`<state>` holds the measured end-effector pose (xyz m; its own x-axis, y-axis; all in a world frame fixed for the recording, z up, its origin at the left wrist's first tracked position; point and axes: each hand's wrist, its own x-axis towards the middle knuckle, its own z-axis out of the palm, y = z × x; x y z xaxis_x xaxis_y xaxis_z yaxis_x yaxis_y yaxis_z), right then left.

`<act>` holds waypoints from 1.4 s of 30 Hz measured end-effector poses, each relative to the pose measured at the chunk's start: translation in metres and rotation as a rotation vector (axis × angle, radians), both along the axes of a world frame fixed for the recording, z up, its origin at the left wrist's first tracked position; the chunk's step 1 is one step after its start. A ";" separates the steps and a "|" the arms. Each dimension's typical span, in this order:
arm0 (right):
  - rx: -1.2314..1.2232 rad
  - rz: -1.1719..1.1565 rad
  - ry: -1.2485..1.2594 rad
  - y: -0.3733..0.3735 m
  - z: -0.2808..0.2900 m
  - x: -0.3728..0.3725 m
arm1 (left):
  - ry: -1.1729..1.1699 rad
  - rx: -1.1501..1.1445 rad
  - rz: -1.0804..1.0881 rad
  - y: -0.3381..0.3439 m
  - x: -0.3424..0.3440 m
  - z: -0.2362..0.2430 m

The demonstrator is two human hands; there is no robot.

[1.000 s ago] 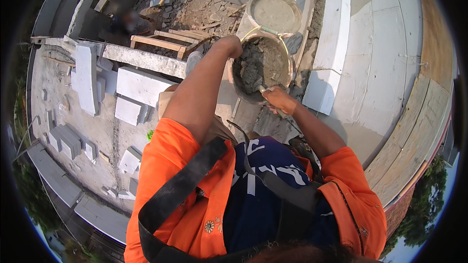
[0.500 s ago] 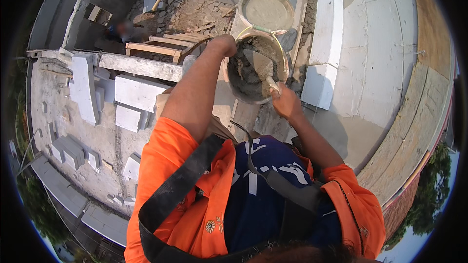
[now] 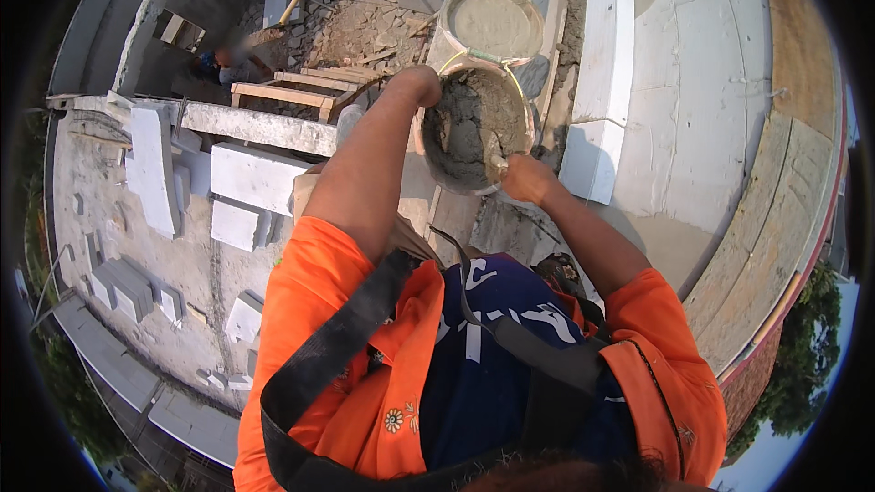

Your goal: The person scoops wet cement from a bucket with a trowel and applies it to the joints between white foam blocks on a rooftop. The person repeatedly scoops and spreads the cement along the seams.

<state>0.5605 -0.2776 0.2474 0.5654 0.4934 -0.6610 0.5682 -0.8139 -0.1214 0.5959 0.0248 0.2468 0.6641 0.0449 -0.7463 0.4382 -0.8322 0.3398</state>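
The trowel (image 3: 499, 162) has shifted: its blade, exposed half a second earlier, is mostly hidden in the mortar (image 3: 465, 128) at the near right edge of the bucket (image 3: 433, 148). The right hand (image 3: 529, 179) grips the handle, fingers closed. The left hand (image 3: 421, 87) is at the left rim; its finger state cannot be determined.

The near bucket (image 3: 434, 159) holds mortar (image 3: 465, 123), the far bucket (image 3: 538, 23) behind, seemingly touching.
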 end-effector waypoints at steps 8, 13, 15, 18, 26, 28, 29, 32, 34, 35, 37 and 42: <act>0.285 -0.674 0.532 -0.027 -0.025 -0.015 | 0.008 -0.015 0.005 0.002 -0.004 0.011; 0.458 -0.167 -0.356 -0.040 -0.015 -0.037 | 0.074 -0.032 0.046 0.004 0.000 -0.006; 0.389 -0.308 -0.285 -0.030 0.000 -0.035 | 0.074 -0.022 -0.016 0.007 0.001 -0.013; 0.284 -0.368 -0.079 -0.013 0.025 -0.025 | 0.072 -0.022 0.048 0.003 0.003 -0.011; -0.110 -0.281 0.008 0.001 0.085 0.006 | 0.050 0.009 0.081 0.001 0.000 -0.004; -0.108 -0.305 -0.028 -0.004 0.098 0.008 | 0.059 -0.004 0.113 0.000 -0.001 0.001; -0.112 -0.284 -0.016 -0.003 0.090 0.007 | 0.068 -0.005 0.112 0.001 -0.002 0.004; -0.091 -0.243 0.020 -0.002 0.052 -0.004 | 0.055 -0.001 0.001 -0.003 0.002 -0.007; -0.012 -0.221 0.085 0.000 0.022 -0.016 | 0.040 0.010 -0.018 -0.002 0.002 -0.005; 0.057 -0.291 0.137 -0.001 0.012 -0.018 | 0.031 0.009 0.011 -0.005 0.001 0.003; 0.193 -0.419 0.243 -0.002 -0.001 -0.022 | 0.039 -0.005 0.059 -0.005 -0.001 0.001; 0.325 -0.704 0.481 -0.020 -0.018 -0.028 | 0.069 0.002 0.010 0.000 0.001 -0.010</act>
